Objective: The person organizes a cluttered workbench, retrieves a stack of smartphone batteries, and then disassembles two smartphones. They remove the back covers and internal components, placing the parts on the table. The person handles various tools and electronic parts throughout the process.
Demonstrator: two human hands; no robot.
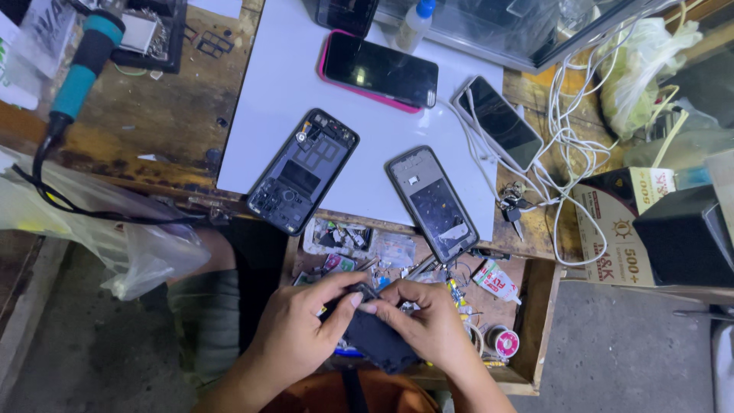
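My left hand (302, 325) and my right hand (428, 325) both grip a dark, flat phone part (376, 343) over an open wooden drawer (535, 321). The fingertips of both hands meet at its upper edge. On the white mat (267, 84) above lie an opened phone body (303, 170) with its insides showing and a bare phone frame (433, 203) to its right.
A pink-cased phone (378, 70) and a phone (497, 122) wired to white cables (569, 145) lie farther back. A teal-handled tool (80, 69) rests at the left. Keys (512, 205), a glue tube (497, 279), a solder spool (505, 342) and boxes (634, 222) crowd the right.
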